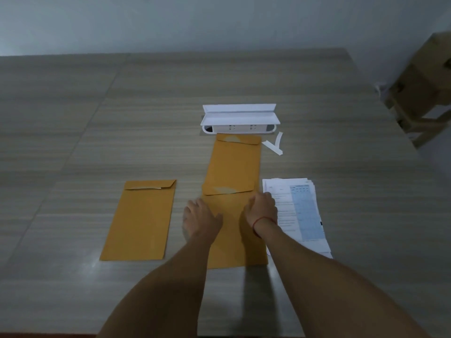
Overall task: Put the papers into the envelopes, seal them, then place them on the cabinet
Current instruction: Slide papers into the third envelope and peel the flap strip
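Note:
Three brown envelopes lie on the grey wooden table [73,118]. The left envelope [140,222] lies apart with its flap folded down. The far envelope [233,164] stretches towards the back, overlapping the top of the near envelope [231,242]. My left hand [201,218] rests flat on the near envelope's left part, fingers spread. My right hand [261,206] has its fingers curled at that envelope's upper right edge; whether it pinches the edge is unclear. A stack of printed papers [300,213] lies just right of my right hand.
A white socket box with its lid flipped up [240,118] sits in the table behind the envelopes. Two white peeled strips [274,145] lie to its right. A wooden stool or shelf frame [424,93] stands off the table's right side.

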